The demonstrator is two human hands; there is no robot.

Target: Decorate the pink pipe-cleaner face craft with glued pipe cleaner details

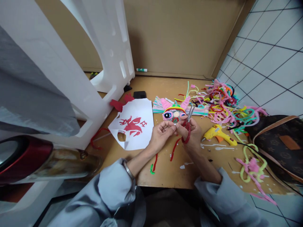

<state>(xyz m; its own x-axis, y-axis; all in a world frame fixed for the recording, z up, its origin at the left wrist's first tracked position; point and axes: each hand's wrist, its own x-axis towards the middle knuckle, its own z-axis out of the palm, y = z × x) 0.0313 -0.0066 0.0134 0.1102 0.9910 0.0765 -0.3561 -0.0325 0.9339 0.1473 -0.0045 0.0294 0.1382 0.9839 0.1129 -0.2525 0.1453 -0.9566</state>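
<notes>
The left hand [163,131] pinches a white bit [175,124]; the right hand [193,130], fingertips meeting it, grips scissors [190,113]. Just beyond both grips, the figure [175,114] lies on the table [170,176].

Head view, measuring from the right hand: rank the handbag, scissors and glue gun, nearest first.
1. Red-handled scissors: in the right hand.
2. Yellow glue gun: just right of that hand.
3. Brown monogram handbag: far right.
</notes>
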